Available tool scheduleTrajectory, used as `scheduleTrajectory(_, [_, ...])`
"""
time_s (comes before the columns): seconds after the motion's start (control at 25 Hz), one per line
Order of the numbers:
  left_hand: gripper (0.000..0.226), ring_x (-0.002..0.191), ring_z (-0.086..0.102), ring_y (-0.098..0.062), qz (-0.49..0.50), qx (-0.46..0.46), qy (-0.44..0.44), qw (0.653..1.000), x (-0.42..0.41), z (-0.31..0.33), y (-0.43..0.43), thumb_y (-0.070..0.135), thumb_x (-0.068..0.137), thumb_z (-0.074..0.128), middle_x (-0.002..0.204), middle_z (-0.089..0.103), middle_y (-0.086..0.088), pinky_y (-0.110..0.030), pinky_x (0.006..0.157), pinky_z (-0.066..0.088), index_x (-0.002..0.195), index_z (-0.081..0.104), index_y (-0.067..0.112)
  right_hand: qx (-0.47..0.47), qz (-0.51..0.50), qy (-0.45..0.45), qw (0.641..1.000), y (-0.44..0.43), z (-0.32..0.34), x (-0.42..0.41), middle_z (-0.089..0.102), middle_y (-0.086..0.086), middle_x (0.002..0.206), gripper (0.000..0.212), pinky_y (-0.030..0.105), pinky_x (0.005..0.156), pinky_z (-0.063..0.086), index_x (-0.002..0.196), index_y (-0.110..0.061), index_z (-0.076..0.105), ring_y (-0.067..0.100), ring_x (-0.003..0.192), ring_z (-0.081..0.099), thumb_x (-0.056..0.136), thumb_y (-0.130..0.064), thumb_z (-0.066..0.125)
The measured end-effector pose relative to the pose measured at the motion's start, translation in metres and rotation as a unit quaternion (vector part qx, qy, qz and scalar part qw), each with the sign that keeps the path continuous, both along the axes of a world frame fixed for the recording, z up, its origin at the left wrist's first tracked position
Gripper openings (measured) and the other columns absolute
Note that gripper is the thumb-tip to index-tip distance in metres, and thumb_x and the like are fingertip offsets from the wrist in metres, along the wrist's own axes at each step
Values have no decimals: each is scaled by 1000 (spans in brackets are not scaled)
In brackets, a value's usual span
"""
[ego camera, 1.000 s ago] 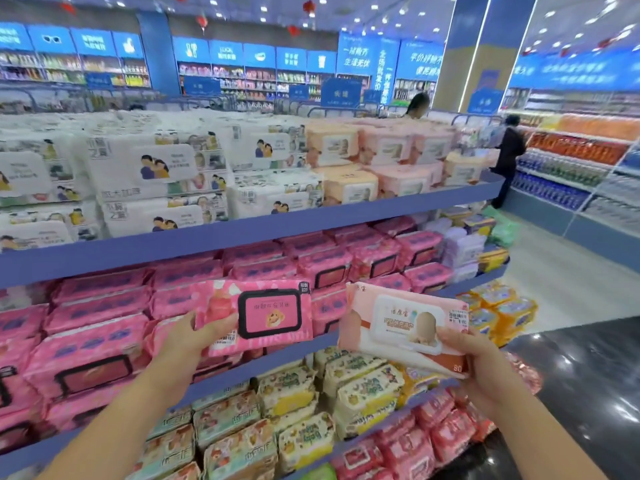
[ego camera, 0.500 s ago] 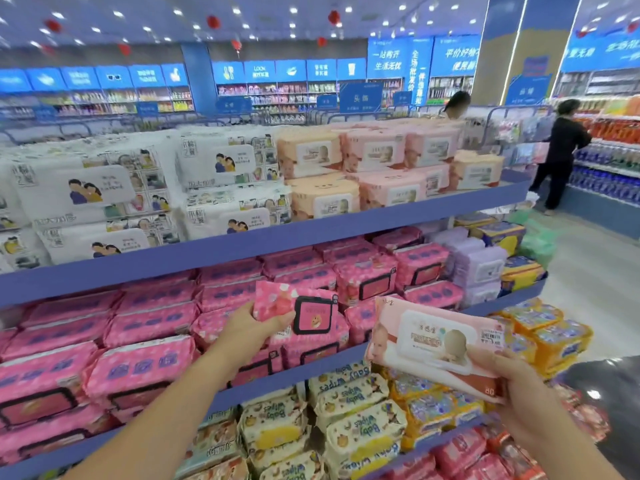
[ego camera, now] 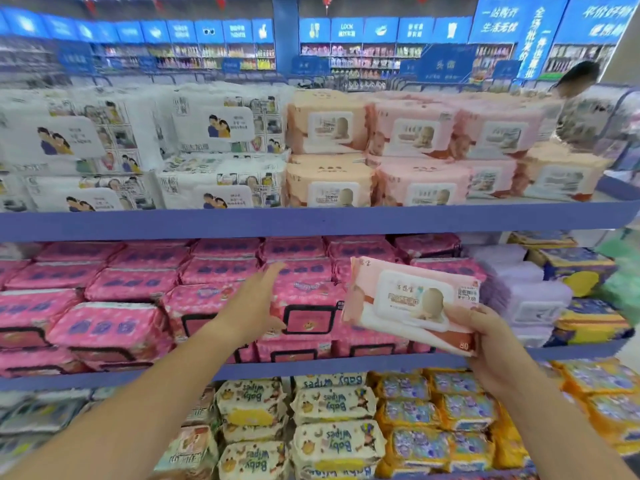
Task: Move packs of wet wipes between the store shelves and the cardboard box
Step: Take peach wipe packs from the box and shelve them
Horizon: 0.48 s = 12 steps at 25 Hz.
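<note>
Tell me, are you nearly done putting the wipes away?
Partly. The bright pink pack with the black-framed lid already lies on the middle shelf, beside the open left hand. The right hand holds a pale pink pack with a white lid; matching packs sit on the top shelf. No cardboard box is visible.

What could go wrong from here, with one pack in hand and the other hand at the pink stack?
1. The right hand pinches the pale pink pack by its lower corner only; it tilts and might slip.
2. The left hand is open against the front hot pink pack, stacked at the shelf edge; a push might topple it forward.
</note>
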<state>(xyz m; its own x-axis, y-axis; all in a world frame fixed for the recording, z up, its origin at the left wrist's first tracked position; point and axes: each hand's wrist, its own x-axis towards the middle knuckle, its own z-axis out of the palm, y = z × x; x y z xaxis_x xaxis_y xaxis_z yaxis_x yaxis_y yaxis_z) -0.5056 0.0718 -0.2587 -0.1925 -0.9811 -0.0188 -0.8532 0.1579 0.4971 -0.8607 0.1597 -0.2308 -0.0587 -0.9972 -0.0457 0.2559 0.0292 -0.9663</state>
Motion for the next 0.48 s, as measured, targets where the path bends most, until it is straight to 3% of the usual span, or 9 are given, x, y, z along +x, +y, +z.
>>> scheduleTrajectory(0.04, [97, 132, 50, -32, -14, -37, -106, 994, 1, 0, -3, 25, 79, 89, 146, 48, -10, -45, 107, 48, 155, 29, 28, 1, 9, 4, 1000, -4, 0, 2, 75, 5, 75, 22, 22, 43, 51, 97, -1, 67, 14, 55, 69, 76, -8, 62])
scheduleTrajectory(0.12, [78, 134, 46, -32, -32, -107, -300, 947, 1, -5, -5, 32, 88, 79, 144, 52, -10, -43, 112, 42, 153, 39, 19, -7, 29, 15, 999, -11, -1, 5, 74, 7, 76, 34, 24, 41, 50, 99, -1, 66, 16, 54, 68, 68, -12, 72])
scheduleTrajectory(0.2, [70, 138, 40, -33, -19, -132, -385, 913, 2, -13, -4, 26, 97, 67, 148, 48, -13, -43, 117, 34, 157, 33, 16, -1, 46, 38, 998, -18, 1, 8, 76, 11, 84, 53, 28, 45, 53, 105, 0, 67, 20, 60, 71, 56, -14, 80])
scheduleTrajectory(0.28, [72, 142, 34, -35, -12, -114, -393, 913, 1, -19, -2, 19, 96, 60, 153, 41, -15, -47, 121, 27, 159, 26, 17, 0, 60, 53, 997, -26, 0, 10, 77, 15, 96, 70, 33, 55, 54, 113, 1, 67, 26, 72, 73, 52, -27, 86])
scheduleTrajectory(0.36, [78, 146, 31, -34, -14, -77, -331, 940, 1, -12, 3, 26, 91, 62, 158, 36, -13, -50, 123, 24, 160, 26, 21, -5, 70, 67, 995, -29, 3, 16, 76, 19, 105, 93, 35, 63, 53, 114, 2, 66, 31, 81, 72, 37, -42, 95])
scheduleTrajectory(0.44, [70, 141, 42, -24, 28, -56, -68, 996, -1, 15, 9, 31, 89, 64, 157, 40, -4, -48, 119, 34, 154, 38, 27, -12, 77, 59, 995, -32, 9, 24, 75, 21, 106, 86, 35, 62, 56, 113, 2, 68, 31, 82, 73, 42, -39, 95])
scheduleTrajectory(0.48, [56, 133, 51, -18, 55, -41, 110, 992, -5, 34, 15, 32, 92, 64, 152, 47, 2, -47, 115, 41, 146, 48, 31, -18, 85, 52, 995, -34, 12, 28, 75, 21, 107, 77, 34, 64, 58, 112, 1, 69, 30, 84, 74, 48, -34, 92])
